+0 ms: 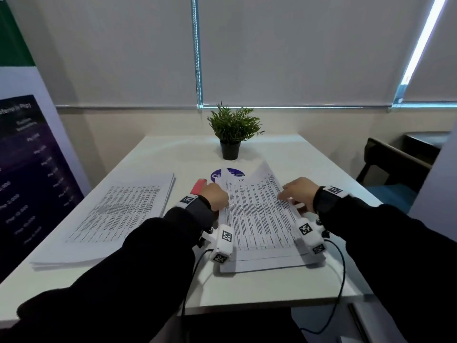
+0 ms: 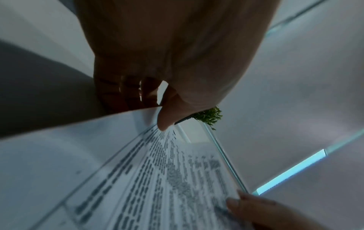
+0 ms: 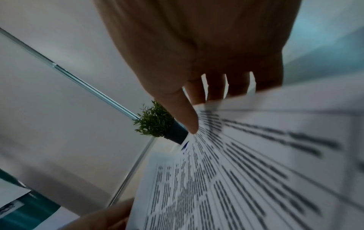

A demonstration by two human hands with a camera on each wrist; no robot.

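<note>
Pale matte roller blinds (image 1: 296, 45) hang across the far wall, with thin strips of cold daylight at their edges. A tall printed banner (image 1: 24, 169), dark purple with rows of small text, stands at the left. The smooth white rectangular worktop (image 1: 309, 164) carries everything else, and a dark chair (image 1: 393, 159) sits off its right side. On the worktop's left a thick, squared stack of paper (image 1: 118, 214) lies flat, its top page covered in fine tabular print. Near the front middle is the printed sheet (image 1: 257, 214), thin and flexible. Its far end bows up off the surface while its near end rests on more pages beneath. A small potted plant (image 1: 232, 129) with stiff green fronds in a round black pot stands beyond it. The left hand (image 1: 215, 196) pinches the sheet's left edge and the right hand (image 1: 300, 193) pinches its right edge. The head view shows only knuckles. The wrist views show each thumb pressed on the printed face with the fingers curled behind the paper, though the print there is streaked with blur. A red object (image 1: 199, 186) pokes out behind the left hand, too hidden to identify. A round purple disc (image 1: 217, 175) lies partly under the sheet's far end. Both appear in the head view alone.
</note>
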